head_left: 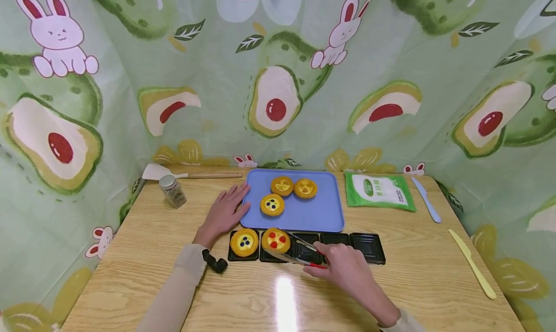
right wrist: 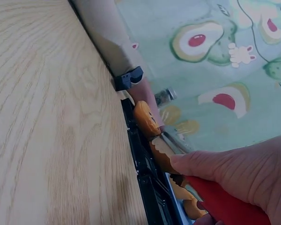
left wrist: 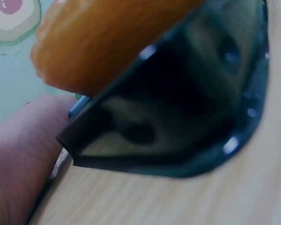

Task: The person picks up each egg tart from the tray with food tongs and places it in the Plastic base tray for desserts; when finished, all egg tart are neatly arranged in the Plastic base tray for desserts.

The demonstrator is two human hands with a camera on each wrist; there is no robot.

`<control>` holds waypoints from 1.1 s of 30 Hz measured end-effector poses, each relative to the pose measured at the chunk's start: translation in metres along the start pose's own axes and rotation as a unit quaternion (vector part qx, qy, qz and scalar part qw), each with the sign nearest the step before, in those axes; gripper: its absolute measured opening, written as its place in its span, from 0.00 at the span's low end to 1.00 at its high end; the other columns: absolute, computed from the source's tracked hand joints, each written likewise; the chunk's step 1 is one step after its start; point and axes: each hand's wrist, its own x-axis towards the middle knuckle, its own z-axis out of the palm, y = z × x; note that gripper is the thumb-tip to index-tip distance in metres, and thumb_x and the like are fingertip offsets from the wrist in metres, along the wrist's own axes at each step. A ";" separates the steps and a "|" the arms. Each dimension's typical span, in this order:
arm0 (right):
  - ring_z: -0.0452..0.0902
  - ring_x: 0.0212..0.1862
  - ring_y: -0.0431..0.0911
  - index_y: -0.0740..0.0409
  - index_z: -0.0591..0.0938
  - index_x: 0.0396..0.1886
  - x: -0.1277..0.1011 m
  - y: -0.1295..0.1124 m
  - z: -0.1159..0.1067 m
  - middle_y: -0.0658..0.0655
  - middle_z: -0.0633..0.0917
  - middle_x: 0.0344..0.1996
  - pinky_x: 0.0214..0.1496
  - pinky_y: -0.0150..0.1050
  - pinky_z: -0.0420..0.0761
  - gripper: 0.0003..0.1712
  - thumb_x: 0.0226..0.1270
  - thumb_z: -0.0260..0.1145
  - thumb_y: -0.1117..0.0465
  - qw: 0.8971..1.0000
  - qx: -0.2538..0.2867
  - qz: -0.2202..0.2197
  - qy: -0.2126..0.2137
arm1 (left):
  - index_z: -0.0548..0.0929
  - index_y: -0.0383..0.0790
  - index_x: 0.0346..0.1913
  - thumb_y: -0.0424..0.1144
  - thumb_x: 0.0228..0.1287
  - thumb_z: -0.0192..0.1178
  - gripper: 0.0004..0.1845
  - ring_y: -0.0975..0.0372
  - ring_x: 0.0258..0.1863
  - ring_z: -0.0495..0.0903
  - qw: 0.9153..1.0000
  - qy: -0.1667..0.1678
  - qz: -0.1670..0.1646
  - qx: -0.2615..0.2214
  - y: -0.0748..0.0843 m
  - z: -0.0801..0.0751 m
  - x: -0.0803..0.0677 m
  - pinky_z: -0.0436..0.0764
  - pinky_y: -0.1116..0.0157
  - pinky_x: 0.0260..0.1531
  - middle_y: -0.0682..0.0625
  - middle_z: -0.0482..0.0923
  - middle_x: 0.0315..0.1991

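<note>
**Second tart set in the black tray row, three left on the blue tray**

The right hand (head_left: 347, 269) curls its fingers and thumb round the red handles of a pair of metal tongs (head_left: 299, 255), pinching them so the thin steel arms close on either side of the tart with red dots (head_left: 276, 239). That tart sits in the second black tray (head_left: 278, 250) from the left, at about 10 o'clock from the right hand. The left hand (head_left: 226, 211) lies flat on the wooden table (head_left: 152, 255), fingers straight and slightly spread, its fingertips touching the left edge of the blue tray (head_left: 323, 211).

As far as the pictures show, the work looks under halfway: two of the five black trays are filled, the leftmost by a tart with blue dots (head_left: 244, 242); three trays at 3 o'clock from it stand bare. Three tarts remain on the blue tray: a blue-dotted one (head_left: 272, 204) and two yellow-topped ones (head_left: 282, 186) (head_left: 305, 188) at 12 o'clock from it.

The tarts are round, with a glossy orange-yellow crust. The black trays are shiny, square and shallow with ribbed floors; the blue tray is matte, with rounded corners. The table has pale wood grain and a bright glare spot.

Farther out: a glass spice jar (head_left: 173, 191) and wooden-handled spatula (head_left: 191, 174) at 10 o'clock, a green pouch (head_left: 379, 190), a blue knife (head_left: 426, 199) and a yellow knife (head_left: 472, 263) towards 2 and 3 o'clock.
</note>
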 end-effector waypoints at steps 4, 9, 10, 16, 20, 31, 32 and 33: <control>0.57 0.15 0.36 0.48 0.91 0.55 0.000 -0.002 0.002 0.41 0.63 0.11 0.15 0.33 0.55 0.36 0.53 0.78 0.31 1.000 -0.002 0.002 -0.003 | 0.56 0.54 0.85 0.61 0.82 0.43 0.35 0.52 0.84 0.48 1.000 0.003 0.001 -0.003 0.001 -0.001 0.000 0.47 0.44 0.80 0.59 0.51 0.84; 0.54 0.16 0.36 0.47 0.92 0.53 0.000 -0.002 0.003 0.41 0.61 0.11 0.16 0.33 0.52 0.35 0.53 0.78 0.30 1.000 -0.011 -0.002 0.001 | 0.56 0.55 0.85 0.62 0.82 0.43 0.35 0.52 0.84 0.48 1.000 0.002 0.001 -0.001 0.000 0.000 0.000 0.46 0.44 0.80 0.59 0.51 0.84; 0.55 0.15 0.36 0.47 0.92 0.53 0.000 -0.002 0.004 0.40 0.61 0.11 0.15 0.32 0.53 0.35 0.52 0.78 0.30 1.000 -0.012 -0.003 0.001 | 0.55 0.55 0.85 0.62 0.82 0.42 0.36 0.53 0.84 0.48 1.000 0.001 0.001 0.001 0.000 0.001 0.000 0.46 0.45 0.80 0.59 0.50 0.84; 0.57 0.15 0.34 0.47 0.91 0.55 0.000 -0.002 0.006 0.40 0.65 0.10 0.14 0.32 0.55 0.37 0.52 0.78 0.30 1.000 -0.004 -0.005 -0.003 | 0.55 0.55 0.85 0.63 0.82 0.42 0.36 0.53 0.84 0.47 1.000 0.000 -0.001 0.004 -0.001 0.001 0.000 0.46 0.45 0.81 0.59 0.50 0.84; 0.55 0.15 0.35 0.47 0.91 0.54 0.000 -0.001 0.008 0.39 0.62 0.11 0.15 0.32 0.53 0.36 0.52 0.78 0.30 1.000 -0.004 -0.008 -0.002 | 0.56 0.53 0.85 0.62 0.82 0.43 0.36 0.52 0.84 0.48 1.000 0.004 0.004 0.000 0.001 0.000 0.000 0.47 0.44 0.80 0.57 0.52 0.84; 0.56 0.17 0.37 0.45 0.85 0.39 0.001 0.001 0.008 0.41 0.58 0.14 0.17 0.33 0.51 0.31 0.49 0.79 0.28 1.000 0.006 -0.009 0.005 | 0.57 0.52 0.85 0.61 0.83 0.43 0.35 0.50 0.83 0.50 1.000 0.007 0.011 0.003 0.001 -0.002 0.000 0.48 0.44 0.80 0.57 0.52 0.84; 0.57 0.17 0.38 0.46 0.85 0.39 0.001 0.001 0.007 0.41 0.59 0.14 0.17 0.33 0.52 0.32 0.48 0.79 0.28 1.000 0.010 -0.004 0.003 | 0.57 0.52 0.84 0.60 0.83 0.43 0.35 0.50 0.83 0.50 1.000 0.007 0.011 0.002 0.001 -0.003 0.000 0.48 0.44 0.80 0.57 0.52 0.84; 0.58 0.17 0.38 0.46 0.85 0.41 0.000 0.001 0.007 0.41 0.60 0.13 0.17 0.33 0.53 0.33 0.48 0.79 0.27 1.000 0.014 0.000 0.002 | 0.57 0.52 0.84 0.60 0.83 0.43 0.35 0.51 0.83 0.50 1.000 0.006 0.011 0.003 0.001 -0.003 0.000 0.48 0.44 0.80 0.57 0.52 0.84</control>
